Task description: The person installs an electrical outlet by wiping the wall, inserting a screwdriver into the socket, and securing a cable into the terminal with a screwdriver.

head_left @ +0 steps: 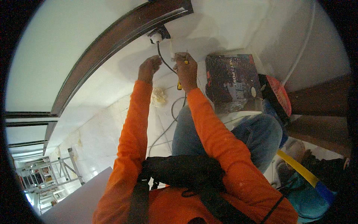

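Note:
My left hand (150, 67) is raised just left of a dark cable (162, 56), its fingers curled together; whatever lies between them is hidden. Across the cable, my right hand (186, 71) is closed around a yellow-handled hand tool (179, 86). Yellow shows above and below the fist, and a thin tip points up; its exact kind is too small to tell. The cable leaves a round white fitting (156, 37) in a dark square opening of the wall, passes between my hands and continues as a grey loop (172, 112) over the floor.
A dark printed box (233, 80) sits right of my hands, beside a red round-edged object (279, 95). Crumpled yellowish material (159, 98) lies on the tiles (100, 138). A brown frame (112, 41) curves along the wall. A metal ladder (69, 168) and a yellow-and-blue band (298, 168) are lower down.

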Available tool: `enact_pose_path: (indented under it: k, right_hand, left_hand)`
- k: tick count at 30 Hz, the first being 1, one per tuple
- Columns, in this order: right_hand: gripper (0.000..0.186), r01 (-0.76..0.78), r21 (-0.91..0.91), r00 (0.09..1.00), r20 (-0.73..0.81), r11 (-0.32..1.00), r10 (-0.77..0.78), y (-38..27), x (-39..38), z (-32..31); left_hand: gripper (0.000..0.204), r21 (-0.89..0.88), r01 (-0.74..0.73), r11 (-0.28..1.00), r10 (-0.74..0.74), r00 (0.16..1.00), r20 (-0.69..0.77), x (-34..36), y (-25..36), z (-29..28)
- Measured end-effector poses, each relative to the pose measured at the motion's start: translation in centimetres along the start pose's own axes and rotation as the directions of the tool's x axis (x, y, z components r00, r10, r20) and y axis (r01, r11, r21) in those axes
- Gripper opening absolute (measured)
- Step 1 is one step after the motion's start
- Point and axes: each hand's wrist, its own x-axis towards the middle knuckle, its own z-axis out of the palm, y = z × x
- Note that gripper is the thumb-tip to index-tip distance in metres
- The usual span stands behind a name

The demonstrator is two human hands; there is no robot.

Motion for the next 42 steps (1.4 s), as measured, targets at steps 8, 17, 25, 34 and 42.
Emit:
enact_pose_path:
  k: [8, 17, 25, 34, 42]
  right_hand:
    - [0.020, 0.097, -0.214, 0.947, 0.322, 0.972, -0.023, 1.8, 2.4, -3.5]
    - [0.027, -0.413, 0.632, 0.722, -0.212, 0.656, 0.659, 1.5, 4.0, -5.0]
    - [0.024, 0.378, -0.435, 0.911, 0.016, 0.817, -0.413, 0.6, 5.2, -2.6]
    - [0.024, 0.598, -0.591, 0.780, 0.271, 0.541, -0.565, 1.7, 7.3, -3.5]
    - [0.021, 0.611, -0.636, 0.741, 0.249, 0.472, -0.624, 1.6, 7.7, -2.9]
  left_hand:
    - [0.036, 0.243, -0.181, 0.953, 0.095, 0.940, 0.327, 4.0, 1.0, 5.4]
    - [0.036, -0.378, 0.257, 0.889, -0.133, 0.937, 0.322, 3.6, 2.3, 4.5]
    - [0.035, -0.591, 0.252, 0.767, -0.058, 0.943, 0.327, 3.5, 2.5, 5.0]
    - [0.033, -0.536, 0.217, 0.816, -0.088, 0.963, 0.256, 3.2, 3.1, 6.1]
    - [0.037, -0.262, 0.011, 0.965, 0.053, 0.970, 0.236, 2.9, 3.8, 6.7]
